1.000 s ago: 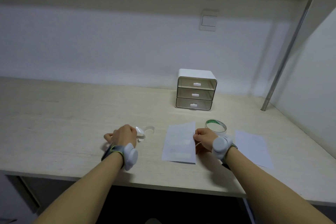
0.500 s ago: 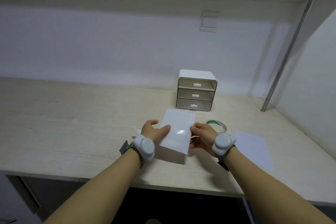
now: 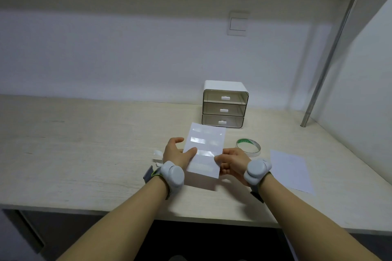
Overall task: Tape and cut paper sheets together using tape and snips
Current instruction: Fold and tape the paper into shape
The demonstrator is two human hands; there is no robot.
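A white paper sheet with several shiny tape strips across it is raised off the desk, tilted up toward me. My left hand holds its left edge, thumb on the front, fingers spread behind. My right hand pinches the right edge. The tape roll, clear with a green core, lies flat on the desk just right of the sheet. White snips lie on the desk behind my left wrist, mostly hidden. A second white sheet lies flat at the right.
A small three-drawer organiser stands at the back behind the raised sheet. A metal pole rises at the back right beside the side wall. The wooden desk stretches left, and a shelf runs overhead.
My left hand left the snips and moved right to take the sheet's left edge. Both hands lifted the sheet off the desk and tilted it up, showing the tape strips.
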